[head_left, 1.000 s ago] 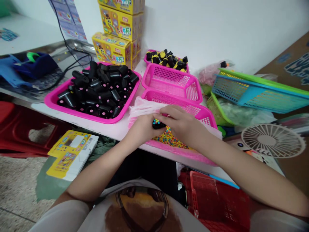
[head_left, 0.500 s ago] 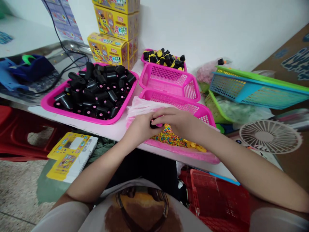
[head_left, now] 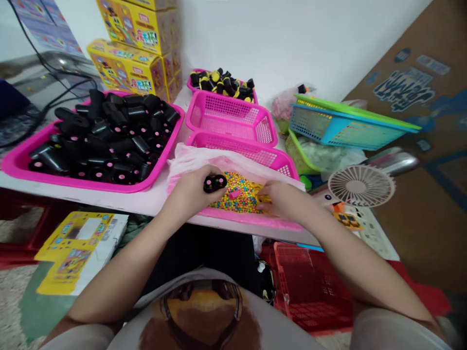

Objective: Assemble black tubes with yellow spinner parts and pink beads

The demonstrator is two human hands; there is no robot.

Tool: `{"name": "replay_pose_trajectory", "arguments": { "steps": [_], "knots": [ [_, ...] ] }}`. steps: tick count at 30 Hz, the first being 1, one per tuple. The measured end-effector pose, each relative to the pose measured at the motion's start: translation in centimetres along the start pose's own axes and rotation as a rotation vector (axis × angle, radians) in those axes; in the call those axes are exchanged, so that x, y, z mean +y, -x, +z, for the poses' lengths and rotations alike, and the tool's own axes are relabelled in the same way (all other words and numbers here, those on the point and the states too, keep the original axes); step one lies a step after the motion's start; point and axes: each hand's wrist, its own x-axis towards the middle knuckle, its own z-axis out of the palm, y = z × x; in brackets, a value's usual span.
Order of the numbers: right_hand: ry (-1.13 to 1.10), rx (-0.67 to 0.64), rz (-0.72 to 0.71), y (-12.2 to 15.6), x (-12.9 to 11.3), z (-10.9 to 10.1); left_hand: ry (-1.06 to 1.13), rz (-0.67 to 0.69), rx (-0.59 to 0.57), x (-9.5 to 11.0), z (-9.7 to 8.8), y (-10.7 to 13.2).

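Two black plastic cylinders (head_left: 215,183), left hand (head_left: 192,191) clasping them, lie left of yellow plastic caps (head_left: 261,195) the right hand (head_left: 283,198) touches, grip unclear.

Against my left fingers (head_left: 208,170), the black cups (head_left: 215,183) look like smooth plastic with a glossy finish, and the small coloured beads (head_left: 241,187) look smooth also. The pink tray (head_left: 165,155) is of shiny plastic, while the pink bag (head_left: 197,156) has thin, wrinkled plastic film. The yellow boxes (head_left: 126,68) look like glossy printed card, and the brown board (head_left: 430,204) like matt cardboard.
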Motion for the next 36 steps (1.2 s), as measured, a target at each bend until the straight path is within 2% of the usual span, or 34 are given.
{"name": "replay_pose_trajectory", "arguments": {
  "steps": [3, 5, 10, 12, 14, 16, 18, 21, 24, 26, 29, 32, 34, 36],
  "knots": [
    [0.034, -0.025, 0.025, 0.5, -0.1, 1.1, 0.021, 0.017, -0.010, 0.1, -0.1, 0.2],
    [-0.014, 0.056, 0.029, 1.0, -0.2, 0.8, 0.048, 0.025, -0.006, 0.4, -0.1, 0.4],
    [-0.279, 0.535, 0.092, 2.8, -1.7, -0.7, 0.100, -0.015, -0.017, 1.7, -0.3, 1.0],
    [-0.371, 0.694, 0.099, 3.5, -3.1, -0.8, 0.134, 0.019, -0.003, 2.2, -0.1, 1.3],
    [-0.551, 0.793, 0.075, 3.8, -4.7, -0.5, 0.209, 0.103, 0.012, 2.5, 0.3, 1.8],
    [-0.804, 0.787, 0.035, 3.9, -6.2, 0.0, 0.284, 0.184, 0.009, 2.7, 1.0, 2.5],
    [-0.981, 0.728, 0.012, 3.8, -7.5, 0.6, 0.322, 0.238, -0.015, 2.9, 1.5, 3.2],
    [-1.080, 0.689, 0.024, 3.9, -8.6, 1.2, 0.305, 0.264, -0.059, 3.0, 1.7, 4.2],
    [-1.177, 0.659, 0.057, 4.2, -9.1, 1.6, 0.269, 0.233, -0.077, 3.1, 1.6, 4.8],
    [-1.158, 0.694, 0.077, 4.4, -9.5, 1.7, 0.300, 0.233, -0.112, 3.1, 1.5, 5.0],
    [-1.014, 0.789, 0.060, 4.8, -10.0, 1.9, 0.372, 0.247, -0.154, 3.2, 1.7, 5.2],
    [-0.819, 0.831, -0.007, 5.3, -10.1, 1.9, 0.424, 0.240, -0.129, 3.1, 2.0, 5.3],
    [-0.699, 0.786, -0.112, 5.7, -9.6, 1.8, 0.464, 0.220, -0.103, 3.1, 2.1, 5.5],
    [-0.626, 0.678, -0.259, 6.1, -8.9, 1.8, 0.502, 0.175, -0.075, 3.2, 2.0, 5.6]
  ]
}}
